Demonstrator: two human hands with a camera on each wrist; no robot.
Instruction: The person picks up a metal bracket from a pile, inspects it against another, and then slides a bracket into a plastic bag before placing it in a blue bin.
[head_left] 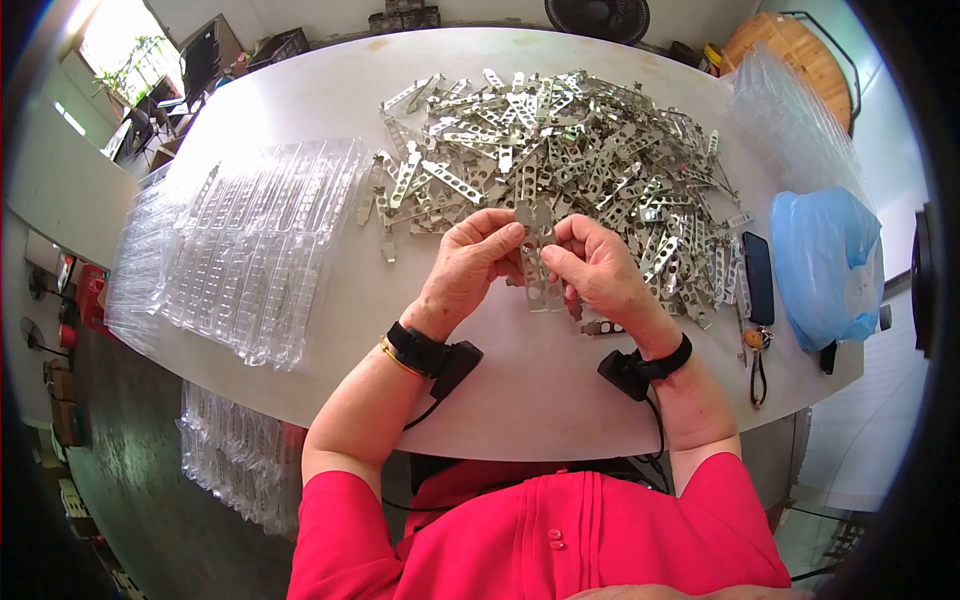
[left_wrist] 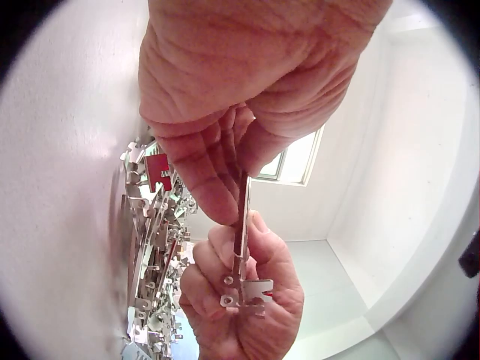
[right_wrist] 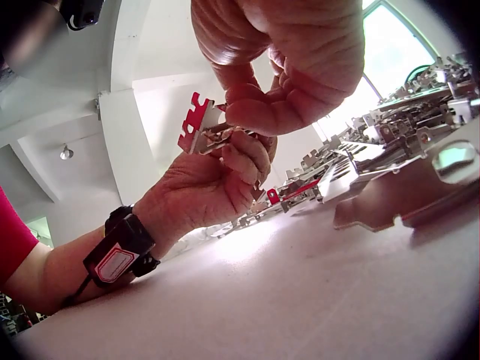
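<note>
Both hands meet over the table at the near edge of a heap of metal brackets (head_left: 600,150). Between them is a flat metal bracket (left_wrist: 241,251) with round holes along it and small bent tabs at one end. My left hand (head_left: 472,262) pinches it between thumb and fingers from the left. From the right, my right hand (head_left: 600,268) grips the same bracket with thumb and curled fingers. Seen from the left wrist, the strip is almost edge-on, its tabbed end in front of the right palm. Fingers hide part of the bracket in every view.
Clear plastic trays (head_left: 250,250) are stacked on the left of the table. To the right lie a phone (head_left: 758,275), keys (head_left: 757,340) and a blue plastic bag (head_left: 825,265), with clear plastic sheeting (head_left: 795,115) behind. A loose bracket (head_left: 603,327) lies by the right wrist.
</note>
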